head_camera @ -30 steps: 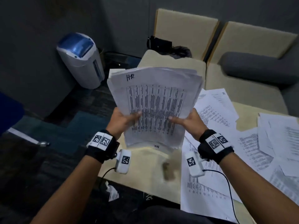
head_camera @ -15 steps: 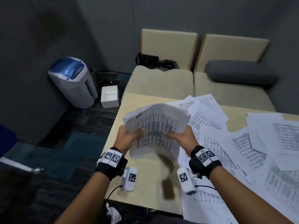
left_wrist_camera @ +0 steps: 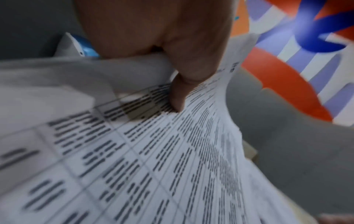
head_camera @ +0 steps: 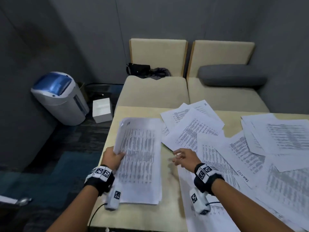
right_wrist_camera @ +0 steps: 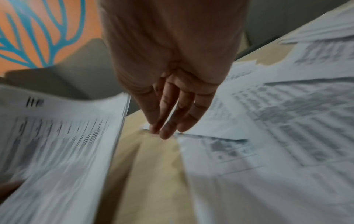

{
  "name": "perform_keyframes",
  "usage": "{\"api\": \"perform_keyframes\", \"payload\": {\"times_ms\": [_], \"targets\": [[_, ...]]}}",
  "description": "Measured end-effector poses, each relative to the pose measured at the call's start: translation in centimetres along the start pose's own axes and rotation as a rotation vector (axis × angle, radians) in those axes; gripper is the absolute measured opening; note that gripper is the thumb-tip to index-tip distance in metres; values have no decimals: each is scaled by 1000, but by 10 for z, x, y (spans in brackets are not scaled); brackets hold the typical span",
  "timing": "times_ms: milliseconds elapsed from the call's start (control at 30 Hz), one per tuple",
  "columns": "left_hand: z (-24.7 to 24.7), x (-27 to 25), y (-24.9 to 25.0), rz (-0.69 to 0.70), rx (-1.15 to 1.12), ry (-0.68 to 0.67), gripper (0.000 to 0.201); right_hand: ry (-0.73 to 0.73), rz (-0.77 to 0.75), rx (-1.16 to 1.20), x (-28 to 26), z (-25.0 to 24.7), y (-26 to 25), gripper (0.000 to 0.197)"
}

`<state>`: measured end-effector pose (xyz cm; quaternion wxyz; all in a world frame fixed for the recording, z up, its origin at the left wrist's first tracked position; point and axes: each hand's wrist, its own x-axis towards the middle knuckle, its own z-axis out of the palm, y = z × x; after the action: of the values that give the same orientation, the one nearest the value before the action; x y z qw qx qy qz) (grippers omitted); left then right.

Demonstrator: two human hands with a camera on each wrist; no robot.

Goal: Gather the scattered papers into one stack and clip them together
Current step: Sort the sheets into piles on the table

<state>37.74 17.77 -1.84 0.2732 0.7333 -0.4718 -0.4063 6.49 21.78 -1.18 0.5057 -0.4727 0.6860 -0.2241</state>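
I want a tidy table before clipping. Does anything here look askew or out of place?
Yes. Loose printed sheets lie fanned and overlapping at odd angles across the right of the table, apart from the stack the left hand holds by its left edge. The right hand reaches toward them, holding nothing.
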Motion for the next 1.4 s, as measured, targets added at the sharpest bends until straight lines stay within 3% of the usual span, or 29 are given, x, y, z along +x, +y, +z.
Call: {"api": "perform_keyframes", "payload": {"times_ms": [167, 233, 300, 367, 500, 600, 800, 1133, 1400], "targets": [[-4, 17, -44, -169, 432, -65, 34, 58, 157, -127, -4, -45, 51, 28], [-1, 17, -49, -176, 546, 33, 57, 85, 217, -154, -9, -62, 69, 28], [9, 23, -36, -72, 637, 182, 80, 135, 278, -155, -14, -79, 84, 26], [26, 31, -10, 110, 626, 198, 81, 179, 313, -149, -17, -95, 95, 23], [88, 53, 57, 333, 494, -58, 56, 220, 332, -123, -15, -125, 101, 21], [143, 65, 99, 402, 411, -269, 42, 232, 333, -118, -10, -143, 104, 22], [226, 87, 150, 355, 528, -471, 45, 229, 313, -134, 4, -180, 114, 24], [274, 174, 204, 275, 676, -372, 61, 280, 246, -15, 77, -245, 116, 23], [308, 236, 222, 172, 699, -410, 116, 351, 188, 38, 141, -247, 120, 15]]}}
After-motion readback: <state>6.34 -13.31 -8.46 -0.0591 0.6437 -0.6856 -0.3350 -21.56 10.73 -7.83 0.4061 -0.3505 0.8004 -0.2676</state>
